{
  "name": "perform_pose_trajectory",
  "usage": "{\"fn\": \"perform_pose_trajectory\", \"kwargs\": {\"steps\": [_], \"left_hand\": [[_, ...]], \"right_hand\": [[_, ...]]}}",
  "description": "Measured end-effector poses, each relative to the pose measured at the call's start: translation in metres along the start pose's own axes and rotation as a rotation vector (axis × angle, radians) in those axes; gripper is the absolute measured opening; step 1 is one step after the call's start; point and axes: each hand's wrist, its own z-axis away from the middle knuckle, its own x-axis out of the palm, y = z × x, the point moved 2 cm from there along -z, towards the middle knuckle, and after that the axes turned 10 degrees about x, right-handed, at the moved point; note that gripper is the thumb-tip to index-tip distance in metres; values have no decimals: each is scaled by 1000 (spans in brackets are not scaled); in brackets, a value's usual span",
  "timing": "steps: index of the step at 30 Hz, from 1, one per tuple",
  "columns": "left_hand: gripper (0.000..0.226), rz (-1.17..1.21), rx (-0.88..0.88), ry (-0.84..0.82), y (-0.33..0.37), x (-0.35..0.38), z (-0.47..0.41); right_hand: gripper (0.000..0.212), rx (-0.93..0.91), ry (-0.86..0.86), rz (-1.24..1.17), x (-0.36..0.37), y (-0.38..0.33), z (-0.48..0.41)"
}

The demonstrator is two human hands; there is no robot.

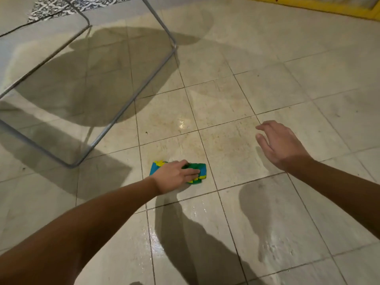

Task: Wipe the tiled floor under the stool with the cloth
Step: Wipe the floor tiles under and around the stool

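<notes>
left grip [176,174]: released, fingers laid fairly flat, pressing on cloth [198,167]. cloth: soft, bunched, green, blue and yellow; lies on tiled floor [246,99], near the stool [131,99] corner, outside its frame. right grip [281,145]: released, fingers spread, holding nothing, above bare tile, well apart from cloth. floor: glossy beige squares, dark grout, wet streaks. stool: thin grey metal tube, rounded corners. beyond: black-and-white patterned fabric [61,5]; yellow edge [329,6].

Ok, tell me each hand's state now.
Left hand: open, fingers flat on the folded green, blue and yellow cloth.
Right hand: open, holding nothing.
</notes>
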Motion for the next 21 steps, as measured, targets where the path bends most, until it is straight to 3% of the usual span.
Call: {"fn": "perform_pose_trajectory", "kwargs": {"steps": [2, 4, 7, 10, 13, 17, 21], "left_hand": [[54, 45, -118, -83, -19, 0, 8], [50, 196, -356, -166, -42, 5, 28], [49, 334, -574, -161, -57, 17, 62], [55, 284, -520, -158, -39, 25, 85], [54, 125, -371, 112, -3, 30, 84], [28, 138, -142, 153, 28, 50, 56], [46, 174, -247, 201, -6, 39, 49]], "right_hand": [[36, 24, 17, 11, -6, -12, -3], [37, 59, 24, 21, -9, -23, -2], [37, 152, -7, -7, 1, -38, 9], [41, 248, 26, -98, 29, -58, 30], [41, 368, -86, -218, 62, -81, 58], [33, 329, -142, -235, 94, -112, 76], [31, 339, -129, -245, 99, -125, 63]]}}
